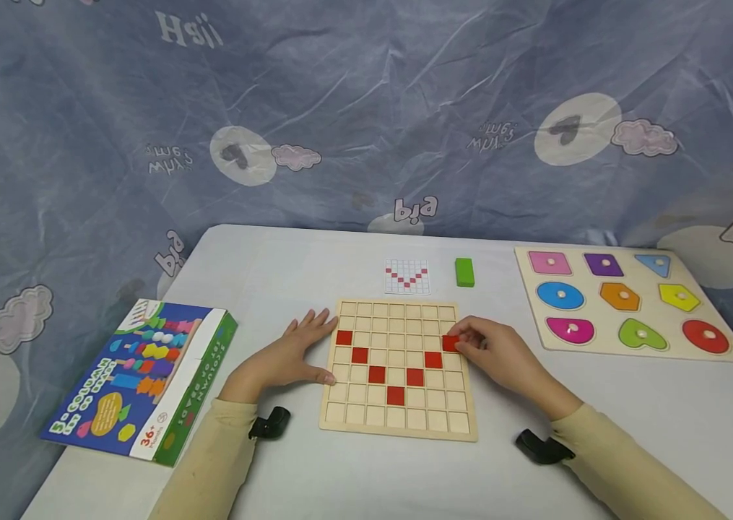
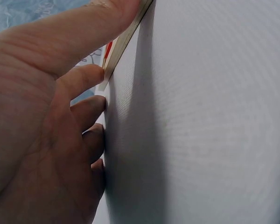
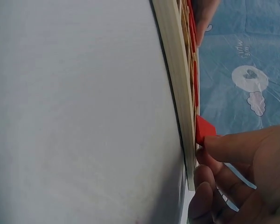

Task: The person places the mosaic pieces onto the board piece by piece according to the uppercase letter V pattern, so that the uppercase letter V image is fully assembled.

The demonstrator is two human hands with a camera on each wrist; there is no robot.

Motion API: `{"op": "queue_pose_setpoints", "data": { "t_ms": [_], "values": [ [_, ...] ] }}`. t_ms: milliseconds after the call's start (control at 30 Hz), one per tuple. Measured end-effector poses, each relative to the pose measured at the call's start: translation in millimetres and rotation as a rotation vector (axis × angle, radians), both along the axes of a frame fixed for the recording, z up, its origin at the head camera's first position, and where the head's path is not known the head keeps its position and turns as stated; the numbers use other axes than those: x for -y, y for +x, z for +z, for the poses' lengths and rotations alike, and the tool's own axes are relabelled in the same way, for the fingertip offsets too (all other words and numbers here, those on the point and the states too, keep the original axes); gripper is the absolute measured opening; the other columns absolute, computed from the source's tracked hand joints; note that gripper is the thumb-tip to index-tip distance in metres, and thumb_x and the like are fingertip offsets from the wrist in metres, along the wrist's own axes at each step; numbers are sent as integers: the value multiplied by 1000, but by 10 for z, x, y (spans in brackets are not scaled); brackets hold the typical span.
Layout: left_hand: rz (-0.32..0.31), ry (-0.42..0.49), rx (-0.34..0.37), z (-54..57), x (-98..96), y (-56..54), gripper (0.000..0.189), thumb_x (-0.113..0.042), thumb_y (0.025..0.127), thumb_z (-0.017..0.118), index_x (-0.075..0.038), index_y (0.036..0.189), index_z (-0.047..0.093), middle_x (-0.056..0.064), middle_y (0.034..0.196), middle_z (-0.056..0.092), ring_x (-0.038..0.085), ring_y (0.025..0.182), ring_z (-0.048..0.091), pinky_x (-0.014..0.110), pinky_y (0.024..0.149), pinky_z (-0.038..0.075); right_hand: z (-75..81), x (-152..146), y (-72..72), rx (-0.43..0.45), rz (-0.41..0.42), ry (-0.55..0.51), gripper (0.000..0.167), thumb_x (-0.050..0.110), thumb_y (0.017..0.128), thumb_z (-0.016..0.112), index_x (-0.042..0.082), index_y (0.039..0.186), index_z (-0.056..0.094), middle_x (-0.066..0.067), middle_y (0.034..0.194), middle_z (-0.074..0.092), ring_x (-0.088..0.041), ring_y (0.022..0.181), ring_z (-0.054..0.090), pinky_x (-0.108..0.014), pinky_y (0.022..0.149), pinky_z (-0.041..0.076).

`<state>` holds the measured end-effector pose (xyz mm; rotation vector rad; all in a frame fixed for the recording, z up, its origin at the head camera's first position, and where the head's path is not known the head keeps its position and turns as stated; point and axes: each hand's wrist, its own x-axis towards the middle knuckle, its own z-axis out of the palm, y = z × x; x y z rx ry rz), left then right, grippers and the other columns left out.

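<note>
A wooden grid board lies on the white table, with several red square tiles in its cells, forming a V. My right hand pinches a red tile between thumb and fingers at the board's right edge, over the rightmost column. In the right wrist view that tile stands tilted against the board's grid. My left hand lies at the board's left side with fingers spread. Its thumb and index finger touch the board's edge. Behind the board lies a pattern card showing a red V on a grid.
A green block lies right of the card. At the right is a shape puzzle board with knobbed pieces. A blue and green toy box sits at the left edge of the table. A patterned cloth hangs behind.
</note>
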<state>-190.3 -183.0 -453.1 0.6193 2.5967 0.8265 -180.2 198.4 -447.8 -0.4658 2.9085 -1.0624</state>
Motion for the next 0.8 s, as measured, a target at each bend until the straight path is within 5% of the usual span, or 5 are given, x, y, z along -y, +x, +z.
{"op": "queue_pose_setpoints", "data": {
  "t_ms": [800],
  "values": [
    [-1, 5, 1, 21, -3, 9, 110, -43, 75, 88, -13, 162, 29, 10, 170, 12, 32, 157, -1, 49, 126, -1, -9, 5, -10, -45, 37, 54, 23, 7, 89, 77, 13, 111, 78, 1, 106, 67, -17, 87, 57, -32, 74, 50]
  ]
}}
